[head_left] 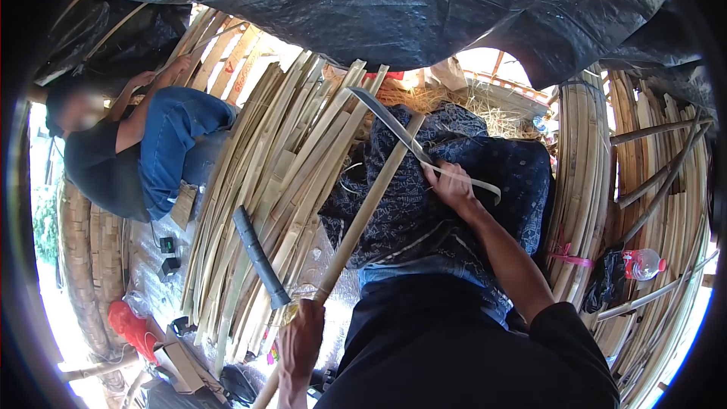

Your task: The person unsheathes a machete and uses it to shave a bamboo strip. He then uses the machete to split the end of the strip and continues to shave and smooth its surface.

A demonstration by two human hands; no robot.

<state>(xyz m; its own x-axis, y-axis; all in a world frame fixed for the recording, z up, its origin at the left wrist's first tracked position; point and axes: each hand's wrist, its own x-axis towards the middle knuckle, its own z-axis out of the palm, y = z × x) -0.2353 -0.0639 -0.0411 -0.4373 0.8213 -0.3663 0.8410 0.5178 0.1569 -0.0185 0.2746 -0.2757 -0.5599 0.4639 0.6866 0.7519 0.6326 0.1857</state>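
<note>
My left hand point(301, 341) is wrapped round the lower part of a long bamboo strip point(363, 220), which slants up and away across my lap. Closed near the far part of that strip, my right hand point(454, 185) grips a long-bladed knife point(390, 123). The blade crosses the strip close to its upper end and points up to the left. A thin pale sliver point(481, 181) curls out to the right past my right hand. Patterned dark cloth point(394, 189) covers my legs under the strip. Left of it, a dark rod-like tool point(260, 257) lies on split bamboo.
Many split bamboo strips point(250, 151) lie piled at my left. Beyond them sits another person point(113, 144) in jeans. A bamboo bundle point(579, 182) stands at right, near a plastic bottle point(644, 264). Black sheeting point(394, 7) hangs low overhead. A cardboard box point(182, 367) lies lower left.
</note>
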